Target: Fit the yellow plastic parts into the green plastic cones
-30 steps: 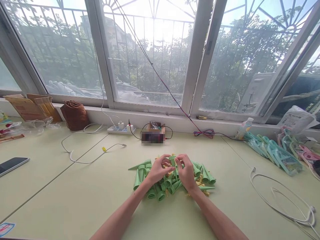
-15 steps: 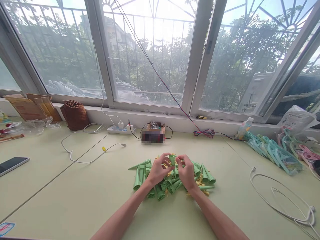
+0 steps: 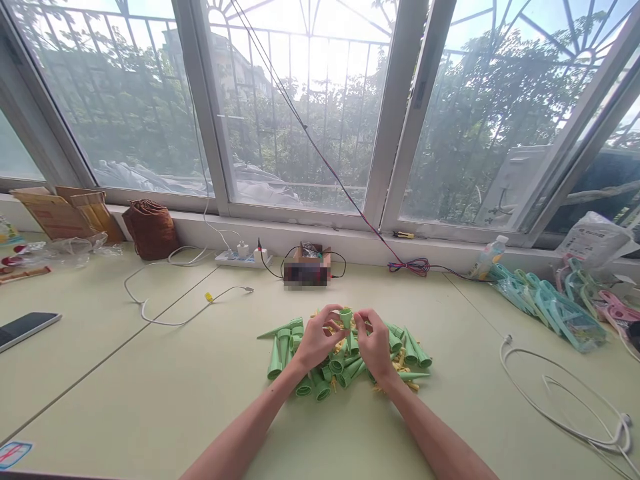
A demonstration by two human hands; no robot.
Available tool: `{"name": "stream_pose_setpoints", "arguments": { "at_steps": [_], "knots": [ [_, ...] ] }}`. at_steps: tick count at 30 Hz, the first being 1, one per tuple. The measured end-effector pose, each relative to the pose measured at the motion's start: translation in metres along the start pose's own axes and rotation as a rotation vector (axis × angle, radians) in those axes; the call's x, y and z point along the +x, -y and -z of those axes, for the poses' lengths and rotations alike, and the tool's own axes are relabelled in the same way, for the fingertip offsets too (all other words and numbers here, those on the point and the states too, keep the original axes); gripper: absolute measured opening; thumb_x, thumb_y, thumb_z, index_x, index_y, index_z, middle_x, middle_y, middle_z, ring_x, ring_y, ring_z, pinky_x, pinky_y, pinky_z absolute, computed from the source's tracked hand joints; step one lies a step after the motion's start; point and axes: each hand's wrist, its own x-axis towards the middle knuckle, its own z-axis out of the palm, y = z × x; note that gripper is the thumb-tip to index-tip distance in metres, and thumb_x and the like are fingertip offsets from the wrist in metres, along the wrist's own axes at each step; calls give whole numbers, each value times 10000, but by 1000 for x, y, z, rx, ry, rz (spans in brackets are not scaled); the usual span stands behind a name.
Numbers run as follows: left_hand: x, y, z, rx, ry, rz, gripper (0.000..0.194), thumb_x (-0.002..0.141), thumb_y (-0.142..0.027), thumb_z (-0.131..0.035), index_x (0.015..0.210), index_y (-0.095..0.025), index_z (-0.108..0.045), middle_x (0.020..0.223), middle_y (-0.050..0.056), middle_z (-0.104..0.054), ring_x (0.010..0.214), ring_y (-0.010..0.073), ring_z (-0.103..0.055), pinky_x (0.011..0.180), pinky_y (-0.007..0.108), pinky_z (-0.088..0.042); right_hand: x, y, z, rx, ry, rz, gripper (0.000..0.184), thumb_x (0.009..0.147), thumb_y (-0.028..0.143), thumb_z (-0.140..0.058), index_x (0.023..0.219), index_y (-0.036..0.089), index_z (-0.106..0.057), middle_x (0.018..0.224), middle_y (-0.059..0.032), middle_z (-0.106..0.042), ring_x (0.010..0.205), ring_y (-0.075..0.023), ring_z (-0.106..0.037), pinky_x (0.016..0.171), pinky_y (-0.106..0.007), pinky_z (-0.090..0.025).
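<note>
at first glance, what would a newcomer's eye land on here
Probably the heap of green plastic cones and small yellow pieces at lower centre. Over it, the left hand holds one green cone, rim upward, the right hand close beside it. Behind, bright windows span the upper half.

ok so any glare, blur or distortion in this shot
Head view: glare whitens the sky; head view: window frames slant, converging downward; head view: left hand and right hand show no obvious motion blur, though fine detail on the green cone is too small to tell; head view: blocky pixelation hides a dark object.
</note>
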Motion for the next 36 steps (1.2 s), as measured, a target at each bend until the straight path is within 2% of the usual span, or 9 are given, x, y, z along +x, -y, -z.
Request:
{"name": "stream_pose_setpoints", "arguments": {
  "at_steps": [6, 13, 18, 23, 30, 36],
  "knots": [
    [0, 0, 1, 49, 12, -43, 407, 786, -371, -675, 1141, -225, -540, 896, 30, -629, 707, 154, -631, 547, 231, -506, 1, -1, 0, 12, 9, -42, 310, 960, 413, -460, 776, 184, -559, 691, -25, -603, 628, -155, -535, 586, -256, -466],
    [-1, -7, 0, -83, 42, 25, 442, 815, -467, -635, 1167, -220, -531, 983, 62, -622, 727, 158, -613, 502, 216, -492, -1, 3, 1, 25, -28, -31, 303, 967, 416, -453, 805, 185, -563, 707, -28, -600, 624, -152, -524, 578, -253, -463],
    [3, -8, 3, -226, 3, 78, 379, 877, -519, -542, 1060, -189, -584, 727, -4, -594, 586, 121, -560, 533, 227, -475, -1, 2, 0, -2, -69, -17, 299, 971, 419, -440, 815, 192, -555, 712, -23, -580, 639, -160, -525, 586, -256, -457],
    [5, -5, 3, -272, 68, 134, 441, 891, -592, -465, 877, -173, -599, 544, -4, -620, 492, 137, -545, 511, 246, -445, -4, 2, 1, -17, -51, 24, 253, 973, 376, -440, 830, 198, -547, 721, -11, -569, 655, -155, -529, 620, -256, -466],
    [4, -6, 0, -310, 204, 168, 543, 880, -651, -424, 705, -159, -573, 623, 79, -716, 471, 159, -588, 517, 287, -467, -4, 6, 2, -19, -54, 47, 211, 974, 342, -443, 850, 205, -544, 742, -8, -575, 667, -152, -546, 625, -249, -470],
    [4, -6, 0, -368, 198, 193, 572, 866, -666, -434, 744, -141, -626, 707, 84, -739, 510, 174, -635, 532, 297, -482, -3, 8, 3, -8, -7, 68, 225, 980, 343, -439, 839, 206, -549, 746, -14, -589, 668, -154, -558, 624, -250, -476]
  ]
}}
